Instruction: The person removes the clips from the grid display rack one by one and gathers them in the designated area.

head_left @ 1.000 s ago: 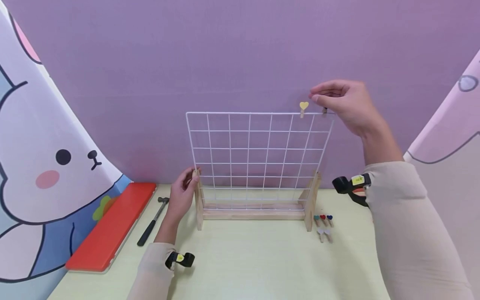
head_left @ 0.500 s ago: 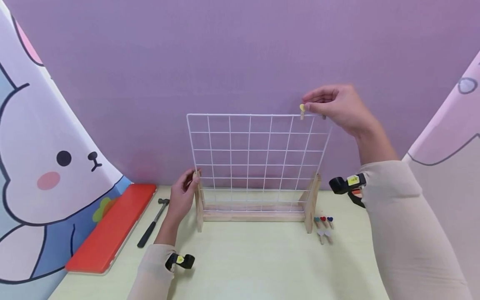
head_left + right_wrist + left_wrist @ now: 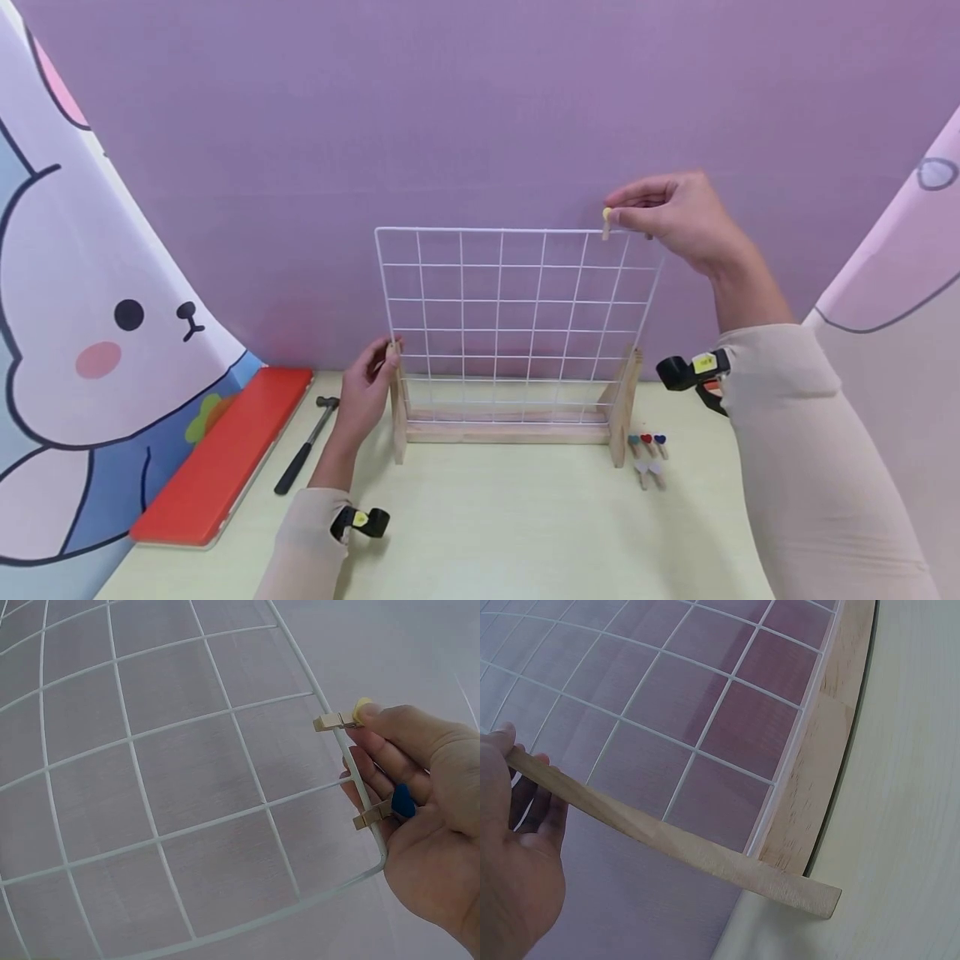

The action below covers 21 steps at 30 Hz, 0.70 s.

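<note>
A white wire grid (image 3: 498, 300) stands upright in a wooden stand (image 3: 510, 432). My right hand (image 3: 678, 217) pinches the yellow heart of a small wooden clothespin (image 3: 335, 720), which sits on the grid's top wire. Beside it, a clothespin with a blue heart (image 3: 403, 801) is clipped to the same wire nearer the corner, close to my palm; in the head view the hand mostly covers it. At the left end, my left hand (image 3: 367, 383) grips the top of the stand's side post (image 3: 652, 829) between thumb and fingers.
Several heart clothespins (image 3: 647, 442) lie on the table right of the stand. On the left are a hammer (image 3: 306, 446) with a black handle and a long red case (image 3: 225, 454). A purple backdrop (image 3: 480, 108) hangs behind the grid.
My right hand has moved left and slightly down along the top wire, from beside the yellow-heart clothespin to pinching it. The left hand stays on the post.
</note>
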### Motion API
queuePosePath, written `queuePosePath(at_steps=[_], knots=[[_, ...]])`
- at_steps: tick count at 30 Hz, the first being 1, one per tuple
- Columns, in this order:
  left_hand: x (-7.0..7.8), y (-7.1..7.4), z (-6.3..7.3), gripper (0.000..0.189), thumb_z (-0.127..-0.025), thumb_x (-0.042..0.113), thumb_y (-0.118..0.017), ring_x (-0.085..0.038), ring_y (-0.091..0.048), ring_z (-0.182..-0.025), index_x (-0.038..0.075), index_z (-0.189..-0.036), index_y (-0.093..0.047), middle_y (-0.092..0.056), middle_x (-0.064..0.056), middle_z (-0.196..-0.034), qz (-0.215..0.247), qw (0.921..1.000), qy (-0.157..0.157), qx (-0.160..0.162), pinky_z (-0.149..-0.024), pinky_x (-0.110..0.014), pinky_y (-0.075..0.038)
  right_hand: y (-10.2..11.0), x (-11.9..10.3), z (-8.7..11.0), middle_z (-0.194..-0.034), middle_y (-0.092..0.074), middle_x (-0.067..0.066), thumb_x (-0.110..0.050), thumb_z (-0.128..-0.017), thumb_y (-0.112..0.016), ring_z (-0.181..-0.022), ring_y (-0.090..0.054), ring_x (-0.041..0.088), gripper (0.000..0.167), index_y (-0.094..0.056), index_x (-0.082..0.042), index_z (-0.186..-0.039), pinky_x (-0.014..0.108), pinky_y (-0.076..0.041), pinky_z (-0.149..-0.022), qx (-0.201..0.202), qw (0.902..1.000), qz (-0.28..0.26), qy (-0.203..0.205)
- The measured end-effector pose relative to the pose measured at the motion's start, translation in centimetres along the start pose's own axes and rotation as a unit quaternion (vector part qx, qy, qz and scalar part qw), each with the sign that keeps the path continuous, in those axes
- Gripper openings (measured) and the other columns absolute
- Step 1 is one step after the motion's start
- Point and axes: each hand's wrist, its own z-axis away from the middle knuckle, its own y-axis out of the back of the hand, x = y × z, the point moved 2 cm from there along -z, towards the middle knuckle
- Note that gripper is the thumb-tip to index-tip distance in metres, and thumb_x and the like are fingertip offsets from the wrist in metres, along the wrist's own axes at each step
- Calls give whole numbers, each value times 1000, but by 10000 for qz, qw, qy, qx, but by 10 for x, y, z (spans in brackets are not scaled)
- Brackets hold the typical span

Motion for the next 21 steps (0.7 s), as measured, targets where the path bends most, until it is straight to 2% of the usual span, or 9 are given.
queuePosePath(at_steps=[6,14,18,21], knots=[[1,0,-1,39,-106,15,-59,3,-59,-122,0,-142,-56,-61,-25,-143,-30,10000,-10,14,-104,-9,-48,-1,-1,1,-85,-78,-16,-21,-90,-82,-78,-62,5,19,-81,-14,-108,22,-44,-59,134,9998,-142,29],[0,0,-1,39,-106,15,-59,5,-60,-121,-2,-141,-56,-61,-28,-142,34,10000,-67,31,-104,-9,-48,-1,-2,-1,-86,-79,-12,-14,-90,-81,-75,-64,6,13,-82,-12,-103,21,-48,-56,242,9972,-705,-4],[-1,-1,-1,39,-106,15,-59,4,-60,-120,-1,-141,-57,-61,-28,-141,54,10000,-30,34,-104,-9,-49,2,-6,-2,-89,-80,-10,-9,-90,-79,-83,-65,8,14,-82,-9,-104,22,-51,-53,332,9944,-1002,36],[-2,-2,-2,39,-106,15,-60,3,-60,-121,-1,-141,-57,-63,-26,-141,58,10000,-26,40,-104,-9,-49,7,-8,-3,-90,-80,-9,-6,-89,-80,-90,-67,8,15,-82,-8,-103,20,-55,-60,482,9915,-1201,89]])
